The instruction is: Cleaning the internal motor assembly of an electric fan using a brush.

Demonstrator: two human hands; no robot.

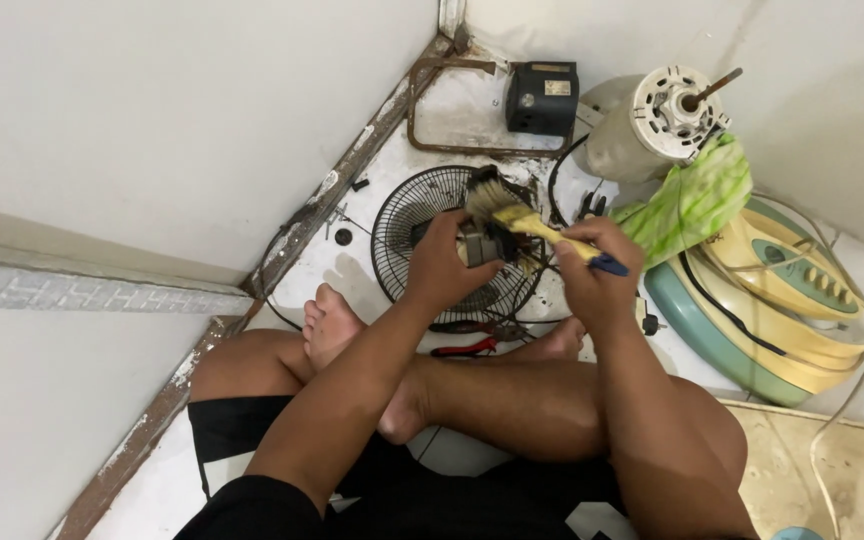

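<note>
Head view, person seated cross-legged on the floor (392, 160), left hand (444, 268) fingers closed around a small motor part (480, 246) at centre, right hand (597, 268) fingers gripping a yellow-handled paintbrush (524, 218), bristles toward 10 o'clock, above a black fan grille (407, 225), fan base (772, 300) at 3 o'clock, red-handled pliers (464, 348) at 6 o'clock.

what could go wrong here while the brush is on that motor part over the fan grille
1. The left hand holds the small motor part above the black fan grille; if the grip slips, it may drop onto the wires or the bare foot just below.
2. The paintbrush in the right hand may flick dust up toward the face.
3. The red-handled pliers lie close to the legs and could get knocked or pressed on.
</note>
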